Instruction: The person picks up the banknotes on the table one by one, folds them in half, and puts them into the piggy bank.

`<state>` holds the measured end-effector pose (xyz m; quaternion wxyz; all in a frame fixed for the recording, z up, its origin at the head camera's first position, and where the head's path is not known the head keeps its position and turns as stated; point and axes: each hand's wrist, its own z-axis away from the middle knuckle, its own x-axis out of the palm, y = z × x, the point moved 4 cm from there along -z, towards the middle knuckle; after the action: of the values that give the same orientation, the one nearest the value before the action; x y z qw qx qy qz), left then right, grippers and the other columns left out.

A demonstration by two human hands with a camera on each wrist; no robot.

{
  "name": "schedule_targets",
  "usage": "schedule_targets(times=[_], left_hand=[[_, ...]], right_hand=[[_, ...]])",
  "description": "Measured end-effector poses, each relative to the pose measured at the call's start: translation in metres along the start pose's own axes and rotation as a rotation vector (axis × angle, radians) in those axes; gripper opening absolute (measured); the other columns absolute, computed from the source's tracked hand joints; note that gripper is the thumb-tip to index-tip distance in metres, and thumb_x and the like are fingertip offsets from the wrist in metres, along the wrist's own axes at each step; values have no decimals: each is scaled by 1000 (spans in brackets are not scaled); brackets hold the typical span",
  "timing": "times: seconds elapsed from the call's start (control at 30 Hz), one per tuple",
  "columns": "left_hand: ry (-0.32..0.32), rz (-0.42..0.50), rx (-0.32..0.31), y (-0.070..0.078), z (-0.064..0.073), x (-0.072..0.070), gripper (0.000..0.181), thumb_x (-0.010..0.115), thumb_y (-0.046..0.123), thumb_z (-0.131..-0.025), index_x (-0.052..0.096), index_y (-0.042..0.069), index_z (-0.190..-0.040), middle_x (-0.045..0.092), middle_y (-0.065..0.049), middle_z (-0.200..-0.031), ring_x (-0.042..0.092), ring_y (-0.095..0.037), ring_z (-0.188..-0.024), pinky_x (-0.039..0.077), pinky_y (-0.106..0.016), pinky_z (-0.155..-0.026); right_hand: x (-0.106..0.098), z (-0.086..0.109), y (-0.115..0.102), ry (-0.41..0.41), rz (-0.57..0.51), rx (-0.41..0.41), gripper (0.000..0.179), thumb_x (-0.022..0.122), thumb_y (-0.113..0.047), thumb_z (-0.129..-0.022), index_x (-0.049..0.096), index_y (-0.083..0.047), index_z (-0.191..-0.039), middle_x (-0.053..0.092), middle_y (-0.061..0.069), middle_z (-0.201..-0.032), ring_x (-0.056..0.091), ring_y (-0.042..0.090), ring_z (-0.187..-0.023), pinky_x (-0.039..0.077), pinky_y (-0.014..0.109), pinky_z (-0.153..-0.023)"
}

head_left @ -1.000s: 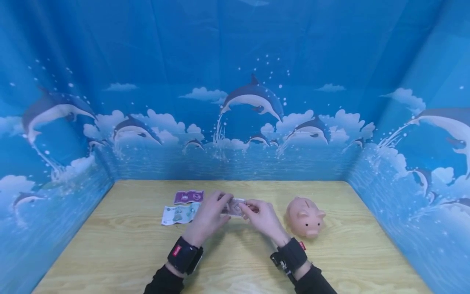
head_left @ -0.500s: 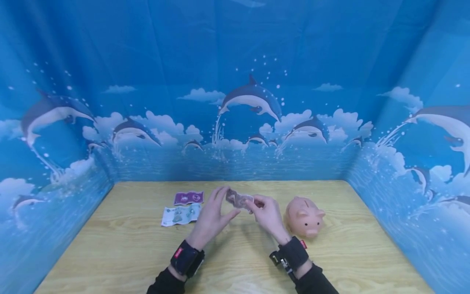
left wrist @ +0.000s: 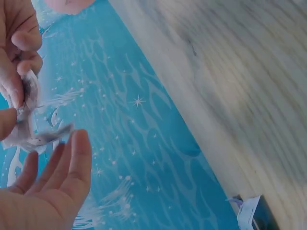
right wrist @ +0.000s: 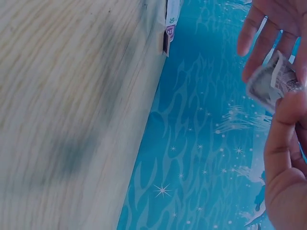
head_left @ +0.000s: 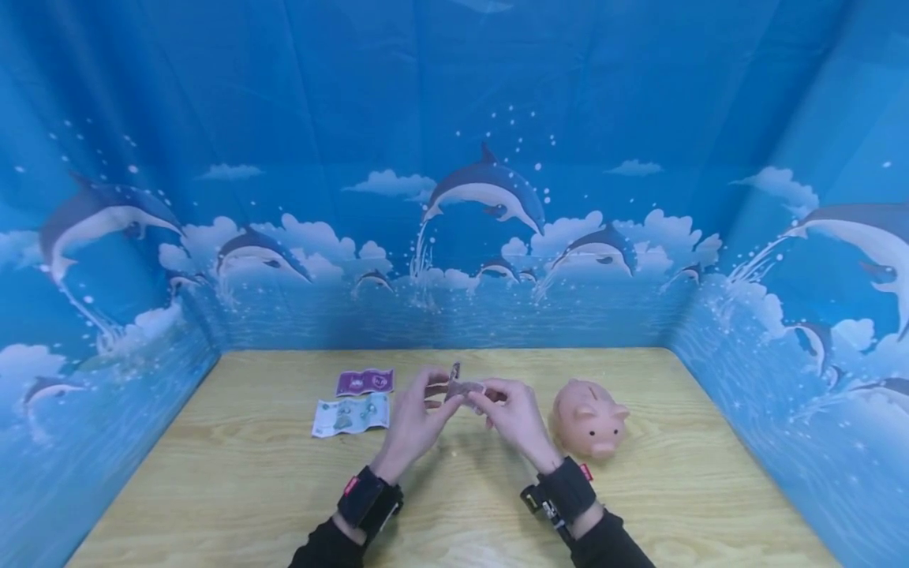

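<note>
A greyish-brown banknote (head_left: 465, 388) is held up between both hands above the table, its left end bent upward. My right hand (head_left: 517, 416) pinches the note near its right end between thumb and fingers. On the other side, my left hand (head_left: 415, 420) has its thumb at the bend. In the left wrist view, the left fingers (left wrist: 80, 153) are fairly straight, with a fingertip right at the bent end of the note (left wrist: 29, 91). The right wrist view shows the right thumb (right wrist: 288, 112) against the folded note (right wrist: 264, 88).
A pink piggy bank (head_left: 589, 418), with a slot in its back, stands right of the right hand. Left of the left hand, a purple banknote (head_left: 364, 383) lies behind a white-green banknote (head_left: 350, 416) on the wooden table (head_left: 234, 473). A dolphin-print curtain (head_left: 454, 308) surrounds three sides.
The note has been raised from near the table. The left fingers came off its end, then moved back in, thumb at the middle, and its left end now bends up.
</note>
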<state>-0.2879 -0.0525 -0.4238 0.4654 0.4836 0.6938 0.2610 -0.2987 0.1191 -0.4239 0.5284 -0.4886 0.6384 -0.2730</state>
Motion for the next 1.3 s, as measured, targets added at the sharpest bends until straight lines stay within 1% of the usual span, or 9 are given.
schedule_targets(times=[0.1, 0.2, 0.37, 0.47, 0.6, 0.77, 0.87, 1.07, 1.3], left_hand=[[11, -15, 42, 2, 2, 1, 21, 74, 19, -88, 64, 12, -105, 72, -7, -101, 70, -25, -99, 61, -32, -75], [19, -38, 58, 1, 2, 2, 13, 73, 18, -88, 66, 13, -98, 72, -4, -93, 72, -23, -94, 61, -31, -72], [25, -47, 45, 1, 3, 3, 11, 73, 16, -88, 65, 12, -94, 72, -5, -90, 72, -24, -91, 61, -36, -74], [25, -56, 29, 2, 3, 3, 10, 73, 17, -88, 65, 13, -94, 72, -4, -90, 72, -22, -89, 61, -32, -74], [24, -64, 20, 0, 3, 3, 10, 72, 18, -88, 65, 14, -94, 73, -3, -90, 72, -18, -85, 59, -25, -73], [17, -13, -1, -3, 4, 6, 11, 72, 17, -88, 65, 13, -96, 74, -6, -94, 73, -17, -85, 59, -23, -74], [8, 36, -17, -4, 3, 7, 11, 72, 16, -89, 65, 11, -97, 75, -10, -98, 74, -20, -89, 60, -25, -77], [0, 98, -24, -6, 3, 10, 11, 70, 13, -90, 65, 8, -99, 74, -15, -101, 73, -24, -92, 60, -25, -77], [30, 112, -53, -7, 1, 15, 17, 70, 16, -91, 68, 8, -105, 74, -11, -102, 73, -19, -89, 59, -22, -76]], right_hand=[[1, 0, 1, 3, -26, -1, 10, 68, -17, -92, 76, -11, -95, 68, 9, -72, 64, 36, -58, 56, 37, -49], [1, 0, 1, 17, -55, -7, 13, 68, -15, -92, 75, -7, -100, 69, 10, -75, 66, 30, -64, 59, 46, -56], [1, -2, 2, 55, -92, 18, 20, 72, -11, -88, 72, -4, -107, 72, 11, -82, 67, 21, -66, 59, 43, -56], [0, -2, 2, 79, -99, 24, 26, 74, -11, -87, 71, -3, -111, 71, 12, -86, 67, 21, -68, 59, 42, -56], [0, -2, 1, 95, -51, 16, 31, 75, -13, -86, 70, -5, -116, 73, 11, -92, 69, 23, -76, 60, 39, -57], [1, -2, 2, 75, -13, 20, 36, 73, -14, -88, 67, -5, -122, 74, 12, -101, 70, 19, -85, 60, 31, -59], [2, -3, 3, 53, -35, 31, 33, 72, -12, -88, 68, -4, -119, 74, 13, -99, 70, 21, -84, 60, 30, -60], [2, -2, 4, 33, -93, 64, 23, 72, -9, -88, 72, -4, -111, 74, 13, -90, 69, 35, -79, 60, 43, -62], [1, -2, 1, 62, -135, 57, 21, 71, -8, -88, 72, 0, -107, 73, 15, -87, 70, 35, -75, 61, 34, -57]])
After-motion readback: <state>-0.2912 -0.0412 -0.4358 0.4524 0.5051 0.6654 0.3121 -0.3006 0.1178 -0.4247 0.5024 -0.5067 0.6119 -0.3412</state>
